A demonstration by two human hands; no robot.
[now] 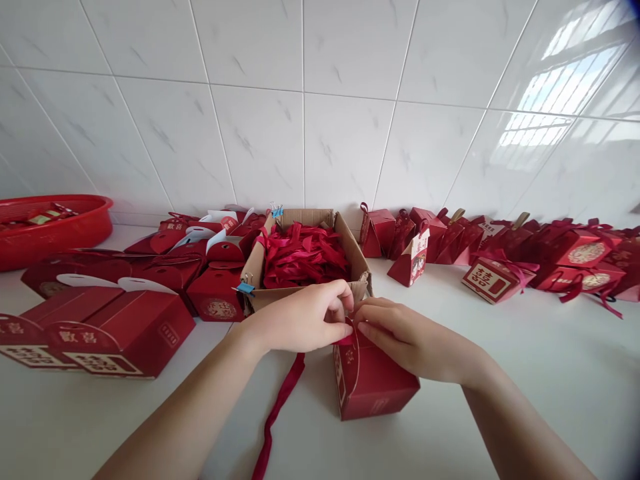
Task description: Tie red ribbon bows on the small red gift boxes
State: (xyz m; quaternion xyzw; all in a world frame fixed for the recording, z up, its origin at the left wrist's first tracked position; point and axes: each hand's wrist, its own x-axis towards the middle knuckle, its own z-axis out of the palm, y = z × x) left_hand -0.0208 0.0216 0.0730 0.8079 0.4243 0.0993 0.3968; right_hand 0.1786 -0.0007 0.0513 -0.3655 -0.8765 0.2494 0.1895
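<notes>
A small red gift box [373, 383] stands on the white counter [525, 373] in front of me. My left hand [300, 319] and my right hand [400, 337] meet at its top handle flaps, fingers pinched closed on them. A red ribbon [277, 413] trails from under my left hand down toward the near edge. Just behind my hands sits a cardboard box [356, 257] filled with red ribbons [303, 257].
Flat and half-folded red boxes [115, 327] lie at the left, with more behind them. Finished ribboned boxes [493, 277] line the tiled wall at the right. A red plastic basket [55, 227] sits far left. Blue binder clips [245, 287] hold the cardboard box's corners.
</notes>
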